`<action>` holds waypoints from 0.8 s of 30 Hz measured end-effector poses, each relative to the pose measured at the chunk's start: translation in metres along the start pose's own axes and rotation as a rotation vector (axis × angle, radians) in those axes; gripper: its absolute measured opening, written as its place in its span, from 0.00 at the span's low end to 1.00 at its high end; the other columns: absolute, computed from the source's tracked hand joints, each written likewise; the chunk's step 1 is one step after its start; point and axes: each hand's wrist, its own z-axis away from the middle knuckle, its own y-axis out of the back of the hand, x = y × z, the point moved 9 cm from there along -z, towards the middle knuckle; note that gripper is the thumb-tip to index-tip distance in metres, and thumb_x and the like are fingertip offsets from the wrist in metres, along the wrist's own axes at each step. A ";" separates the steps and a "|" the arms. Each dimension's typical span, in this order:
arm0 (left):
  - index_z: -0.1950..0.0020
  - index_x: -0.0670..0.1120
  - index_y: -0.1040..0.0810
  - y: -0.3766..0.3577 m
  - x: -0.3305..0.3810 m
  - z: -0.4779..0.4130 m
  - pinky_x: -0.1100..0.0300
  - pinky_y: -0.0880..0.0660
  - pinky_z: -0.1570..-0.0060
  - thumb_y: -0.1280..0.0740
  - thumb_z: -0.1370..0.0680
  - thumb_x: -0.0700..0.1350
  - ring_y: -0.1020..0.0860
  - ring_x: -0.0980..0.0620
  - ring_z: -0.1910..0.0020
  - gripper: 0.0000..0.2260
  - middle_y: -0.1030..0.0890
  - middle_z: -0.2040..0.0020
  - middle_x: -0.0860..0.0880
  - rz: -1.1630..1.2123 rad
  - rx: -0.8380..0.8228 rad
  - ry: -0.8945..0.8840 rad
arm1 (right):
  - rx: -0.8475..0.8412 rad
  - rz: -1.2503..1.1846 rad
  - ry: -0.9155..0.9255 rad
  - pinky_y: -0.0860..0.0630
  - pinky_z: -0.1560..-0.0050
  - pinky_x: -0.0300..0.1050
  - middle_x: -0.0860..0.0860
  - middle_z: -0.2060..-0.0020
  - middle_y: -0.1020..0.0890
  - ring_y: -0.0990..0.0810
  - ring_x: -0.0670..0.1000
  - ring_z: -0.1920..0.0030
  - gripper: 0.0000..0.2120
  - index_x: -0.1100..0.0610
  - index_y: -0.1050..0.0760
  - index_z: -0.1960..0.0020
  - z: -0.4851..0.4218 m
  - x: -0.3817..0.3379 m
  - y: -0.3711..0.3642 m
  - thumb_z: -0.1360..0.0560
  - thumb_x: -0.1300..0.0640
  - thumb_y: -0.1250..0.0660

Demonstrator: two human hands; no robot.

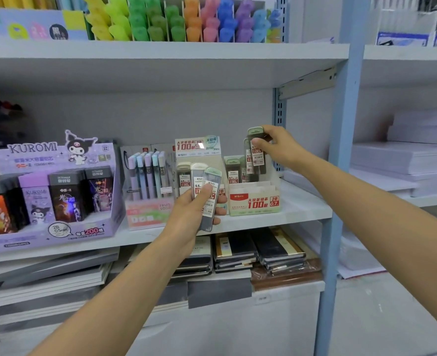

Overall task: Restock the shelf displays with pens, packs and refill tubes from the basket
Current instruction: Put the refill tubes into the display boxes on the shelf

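White shop shelf [302, 201], centre frame: right hand [281, 147] pinches one green-capped clear refill tube [257, 152] above the red-lettered card display box [254, 201]; left hand [186, 214] grips three spare tubes [207, 199]. Step: tube restocking. Next: lower the tube upright into a free slot.

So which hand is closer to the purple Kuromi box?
Left. The left hand holds refill tubes to the right of the Kuromi box; the right hand is farther right, up at the 0.7 refill display.

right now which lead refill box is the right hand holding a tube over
The rightmost box, red-labelled 2B 0.7; the right hand holds a green-capped refill tube just above it.
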 end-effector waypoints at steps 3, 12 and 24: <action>0.47 0.48 0.22 0.000 0.001 0.000 0.62 0.21 0.69 0.38 0.19 0.49 0.18 0.54 0.66 0.07 0.14 0.58 0.47 0.003 -0.007 -0.004 | -0.042 -0.029 -0.016 0.27 0.54 0.41 0.46 0.55 0.20 0.23 0.43 0.54 0.05 0.52 0.24 0.45 -0.003 0.002 -0.006 0.20 0.56 0.38; 0.46 0.47 0.22 0.001 0.000 -0.002 0.62 0.22 0.69 0.38 0.19 0.48 0.19 0.54 0.67 0.07 0.14 0.59 0.48 0.033 -0.006 0.006 | -0.022 -0.123 -0.102 0.23 0.44 0.50 0.52 0.49 0.19 0.20 0.51 0.46 0.08 0.56 0.25 0.42 -0.001 0.022 -0.018 0.20 0.59 0.37; 0.46 0.46 0.21 -0.004 -0.009 -0.004 0.63 0.22 0.70 0.36 0.20 0.47 0.19 0.55 0.67 0.08 0.15 0.60 0.48 0.029 -0.001 0.006 | 0.302 -0.186 -0.056 0.30 0.54 0.35 0.48 0.53 0.21 0.26 0.40 0.57 0.09 0.57 0.22 0.43 0.012 0.029 0.029 0.22 0.61 0.35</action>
